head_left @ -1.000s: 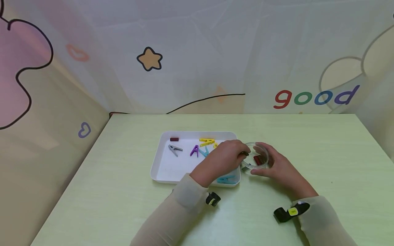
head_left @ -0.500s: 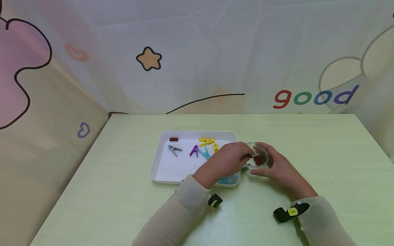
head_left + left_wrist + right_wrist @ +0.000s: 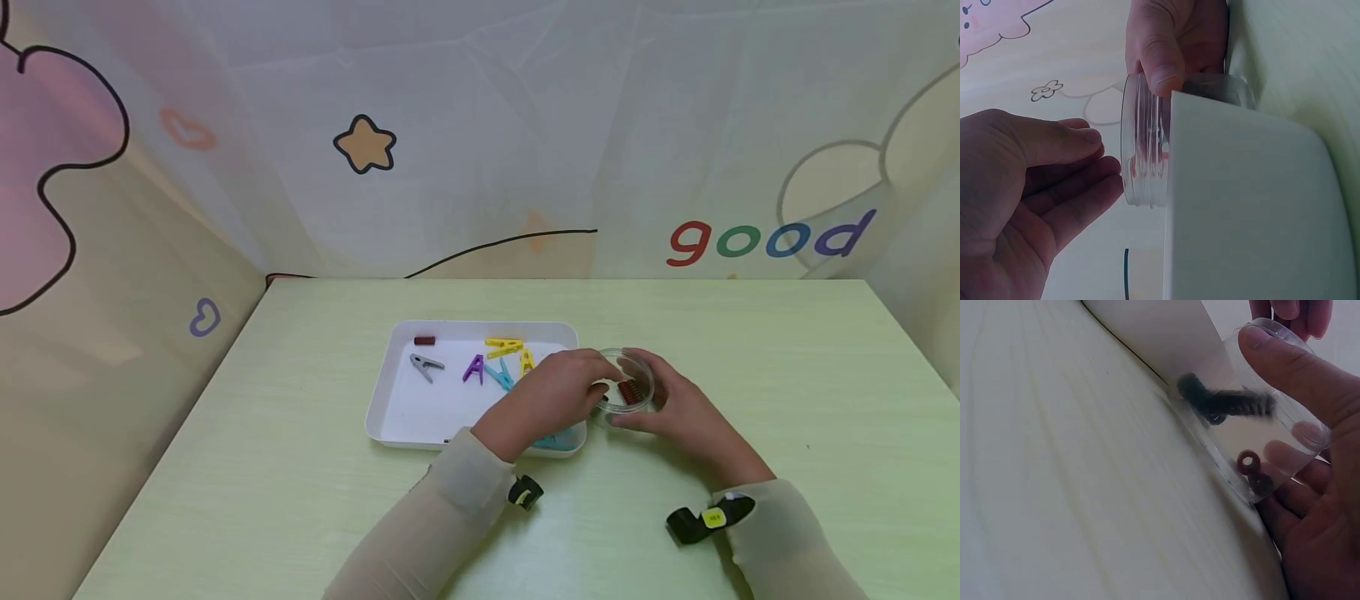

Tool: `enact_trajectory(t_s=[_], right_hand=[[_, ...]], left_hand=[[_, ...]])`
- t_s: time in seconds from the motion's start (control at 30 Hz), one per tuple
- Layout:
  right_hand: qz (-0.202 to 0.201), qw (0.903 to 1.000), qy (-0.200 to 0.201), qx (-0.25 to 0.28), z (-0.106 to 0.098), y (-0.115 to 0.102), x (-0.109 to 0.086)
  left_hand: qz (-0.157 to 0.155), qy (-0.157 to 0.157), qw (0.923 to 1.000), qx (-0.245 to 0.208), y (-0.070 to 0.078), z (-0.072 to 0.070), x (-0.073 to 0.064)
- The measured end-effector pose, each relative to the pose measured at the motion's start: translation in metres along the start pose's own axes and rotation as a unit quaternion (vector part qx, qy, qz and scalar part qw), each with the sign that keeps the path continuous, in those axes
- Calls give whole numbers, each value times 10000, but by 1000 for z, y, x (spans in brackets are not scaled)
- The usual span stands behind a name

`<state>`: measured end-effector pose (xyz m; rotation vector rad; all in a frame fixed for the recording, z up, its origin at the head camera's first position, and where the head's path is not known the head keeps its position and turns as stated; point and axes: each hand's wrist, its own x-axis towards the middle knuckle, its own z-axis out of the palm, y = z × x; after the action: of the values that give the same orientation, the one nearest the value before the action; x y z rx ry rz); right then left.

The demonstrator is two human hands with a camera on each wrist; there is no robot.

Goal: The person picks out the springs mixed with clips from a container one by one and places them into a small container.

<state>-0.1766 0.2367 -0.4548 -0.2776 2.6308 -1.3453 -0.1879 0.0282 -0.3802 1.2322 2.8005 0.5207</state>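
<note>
In the head view my right hand grips a clear round plastic jar, fingers on the far side and thumb on the near side. Red coil springs show inside. The right wrist view looks through the jar's side: a dark, blurred coil spring lies level in midspace, with a dark piece beside it and a small red ring-like end lower down. My left hand is over the jar's mouth. In the left wrist view its fingers are loosely bent, with nothing seen between thumb and fingertips.
A white tray stands left of the jar. It carries a red spring, a grey clothespin, a purple clothespin, yellow clothespins and light blue ones. My left forearm covers its front right part.
My left hand has moved slightly right over the jar's mouth. The dark spring it pinched has left its fingers. The right hand and jar have stayed in place.
</note>
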Motion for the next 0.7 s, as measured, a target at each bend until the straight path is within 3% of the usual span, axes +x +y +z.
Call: enact_trajectory(t_s=[0.7], right_hand=[[-2,10000,-2,-65,0,-1,-1]], left_hand=[[-221,118,9996,-157,-6,-5,-5]])
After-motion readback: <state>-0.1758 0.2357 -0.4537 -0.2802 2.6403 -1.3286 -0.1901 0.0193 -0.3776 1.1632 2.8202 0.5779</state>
